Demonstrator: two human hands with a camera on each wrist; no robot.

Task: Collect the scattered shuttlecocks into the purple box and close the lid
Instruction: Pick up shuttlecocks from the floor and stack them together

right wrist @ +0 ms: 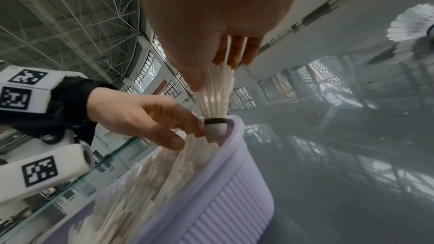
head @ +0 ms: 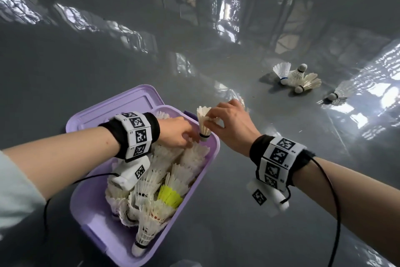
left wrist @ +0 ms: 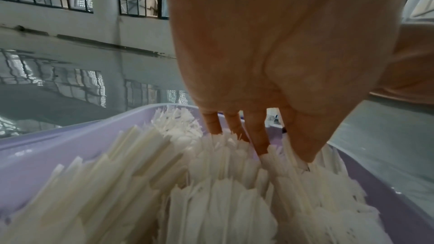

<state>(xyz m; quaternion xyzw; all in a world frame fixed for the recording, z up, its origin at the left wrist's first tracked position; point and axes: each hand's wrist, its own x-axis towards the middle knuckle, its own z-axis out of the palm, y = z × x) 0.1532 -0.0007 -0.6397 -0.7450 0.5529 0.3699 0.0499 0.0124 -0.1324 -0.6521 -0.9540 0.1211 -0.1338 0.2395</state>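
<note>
The purple box (head: 91,208) stands open on the grey floor, its lid (head: 129,102) lying back behind it. Several white shuttlecocks (head: 151,182) and a yellow one (head: 170,195) fill it. My right hand (head: 208,120) pinches a white shuttlecock (head: 203,124) by its feathers, cork down, over the box's far right corner. In the right wrist view that shuttlecock (right wrist: 215,99) hangs just inside the rim (right wrist: 237,136). My left hand (head: 188,137) reaches into the box, fingers (left wrist: 258,136) pushed into the feathers and touching the hanging cork.
Three white shuttlecocks (head: 296,76) lie in a cluster on the floor at far right, with another (head: 336,94) beyond them. Feathers of one more (head: 240,101) show behind my right hand. The glossy floor (head: 238,212) spreads all around the box.
</note>
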